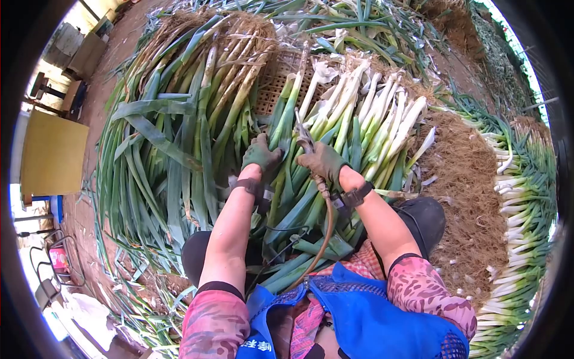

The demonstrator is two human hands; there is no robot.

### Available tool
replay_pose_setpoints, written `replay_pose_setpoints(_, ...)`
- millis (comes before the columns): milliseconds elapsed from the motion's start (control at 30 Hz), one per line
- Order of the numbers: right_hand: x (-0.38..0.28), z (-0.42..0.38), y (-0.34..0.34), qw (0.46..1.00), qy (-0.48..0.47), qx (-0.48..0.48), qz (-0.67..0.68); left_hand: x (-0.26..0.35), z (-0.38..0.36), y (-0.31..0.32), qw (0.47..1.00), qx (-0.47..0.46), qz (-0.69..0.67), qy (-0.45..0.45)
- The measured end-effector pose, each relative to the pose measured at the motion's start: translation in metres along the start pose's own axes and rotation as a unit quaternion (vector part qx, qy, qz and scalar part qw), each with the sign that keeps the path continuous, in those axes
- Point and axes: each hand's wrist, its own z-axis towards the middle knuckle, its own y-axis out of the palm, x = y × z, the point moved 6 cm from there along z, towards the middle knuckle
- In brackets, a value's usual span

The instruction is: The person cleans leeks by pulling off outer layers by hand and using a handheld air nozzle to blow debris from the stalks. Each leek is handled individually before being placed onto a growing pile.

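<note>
My left hand [261, 153], in a dark green glove, is closed around the lower part of a green onion [287, 110] that leans up between my hands. Its fingertips are partly hidden among the leaves. In my right hand [324, 161], gloved alike, is a metal air blow gun [304, 137], its thin nozzle pointing up toward the stalks. A brown hose [329, 222] runs from the gun down to my lap. Left of my hands lies a heap of untrimmed green onions [197, 113] with soil-brown roots. On the right are whiter, peeled green onions [382, 113].
A perforated crate [277, 84] shows beneath the stalks. Cut roots [466, 197] form a brown pile on the right, beside a long row of cleaned green onions [514, 239]. Stripped leaves [359, 24] litter the far ground. A yellow board [52, 152] and a metal chair [57, 263] stand left.
</note>
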Motion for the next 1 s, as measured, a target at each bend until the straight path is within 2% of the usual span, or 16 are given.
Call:
replay_pose_setpoints(100, 0.007, 0.029, -0.006, 1.0, 0.015, 0.015, 0.001, 0.009, -0.011, 0.002, 0.998, -0.044, 0.049, -0.017)
replay_pose_setpoints(200, -0.022, 0.055, -0.032, 0.994, 0.004, 0.082, -0.067, 0.033, -0.031, -0.013, 0.989, -0.111, 0.096, -0.022)
replay_pose_setpoints(300, -0.028, 0.073, -0.055, 0.993, 0.063, 0.101, 0.005, 0.034, -0.047, -0.013, 0.98, -0.155, 0.118, -0.048)
replay_pose_setpoints(333, -0.024, 0.099, -0.072, 0.978, 0.0, 0.15, -0.144, 0.03, -0.049, -0.014, 0.981, -0.15, 0.105, -0.061)
replay_pose_setpoints(400, -0.013, 0.083, -0.065, 0.989, 0.028, 0.122, -0.082, 0.024, -0.05, -0.013, 0.983, -0.142, 0.077, -0.084)
replay_pose_setpoints(433, -0.009, 0.064, -0.056, 0.992, 0.066, 0.074, -0.072, 0.021, -0.048, -0.012, 0.984, -0.144, 0.061, -0.085)
replay_pose_setpoints(467, -0.026, 0.03, -0.045, 0.994, -0.03, 0.071, -0.079, 0.017, -0.045, -0.008, 0.984, -0.159, 0.037, -0.074)
replay_pose_setpoints(500, -0.011, 0.031, -0.038, 0.99, -0.012, 0.077, -0.117, 0.012, -0.042, -0.003, 0.983, -0.174, 0.012, -0.062)
replay_pose_setpoints(567, 0.003, 0.038, -0.031, 0.969, -0.086, 0.144, -0.181, 0.016, -0.041, -0.003, 0.978, -0.2, -0.017, -0.053)
replay_pose_setpoints(600, 0.011, 0.045, -0.033, 0.982, -0.055, 0.122, -0.133, 0.021, -0.043, -0.007, 0.975, -0.213, -0.02, -0.056)
replay_pose_setpoints(667, -0.015, 0.039, -0.04, 0.996, 0.007, 0.077, -0.034, 0.022, -0.045, -0.01, 0.973, -0.222, -0.018, -0.065)
replay_pose_setpoints(700, -0.017, 0.044, -0.042, 0.996, 0.072, 0.048, 0.037, 0.021, -0.045, -0.008, 0.974, -0.216, -0.014, -0.07)
replay_pose_setpoints(833, -0.025, 0.099, -0.067, 0.992, 0.0, 0.095, -0.087, 0.02, -0.044, -0.007, 0.973, -0.225, -0.008, -0.046)
replay_pose_setpoints(933, -0.044, 0.116, -0.091, 0.965, -0.017, 0.148, -0.214, 0.031, -0.051, -0.012, 0.968, -0.247, 0.032, -0.034)
replay_pose_setpoints(967, -0.046, 0.117, -0.097, 0.97, 0.007, 0.148, -0.194, 0.034, -0.053, -0.015, 0.966, -0.251, 0.052, -0.031)
replay_pose_setpoints(1000, -0.048, 0.122, -0.099, 0.974, 0.049, 0.106, -0.196, 0.032, -0.052, -0.013, 0.965, -0.255, 0.05, -0.029)
